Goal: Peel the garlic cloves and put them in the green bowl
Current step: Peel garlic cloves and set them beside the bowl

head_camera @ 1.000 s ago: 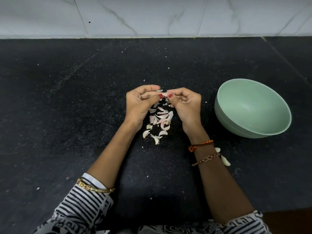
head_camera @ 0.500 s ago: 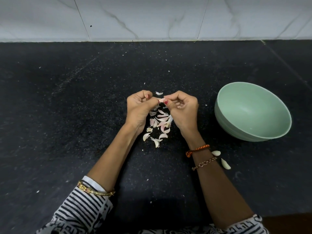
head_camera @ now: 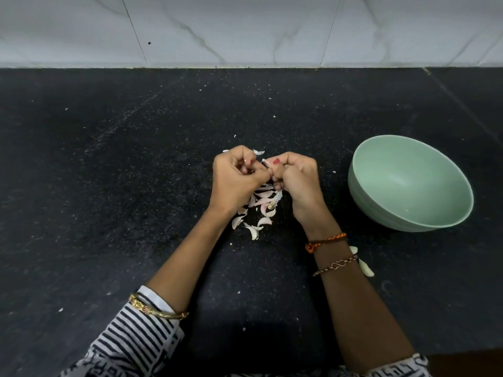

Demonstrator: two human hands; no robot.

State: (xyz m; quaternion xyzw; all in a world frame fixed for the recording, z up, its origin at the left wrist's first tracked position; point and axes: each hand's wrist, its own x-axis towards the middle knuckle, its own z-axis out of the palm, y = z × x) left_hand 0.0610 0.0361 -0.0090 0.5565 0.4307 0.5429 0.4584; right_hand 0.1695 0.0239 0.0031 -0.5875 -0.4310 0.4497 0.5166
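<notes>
My left hand [head_camera: 236, 180] and my right hand [head_camera: 298, 180] meet knuckle to knuckle over the black counter, fingers curled. Between their fingertips they pinch a small garlic clove [head_camera: 268, 164], mostly hidden, with a bit of pale skin showing. Under the hands lies a heap of pink-white garlic skins [head_camera: 262, 205]. The green bowl [head_camera: 402, 213] stands to the right of my right hand and looks empty. Two peeled cloves [head_camera: 364, 268] lie on the counter beside my right forearm.
The black stone counter [head_camera: 109, 186] runs back to a white marble-tiled wall [head_camera: 245, 31]. Small skin flecks are scattered over the counter around the hands. My striped sleeves show at the bottom edge.
Both hands have closed tighter together and turned their knuckles up, still working the clove. The camera has tilted slightly, so everything sits a little lower in view.
</notes>
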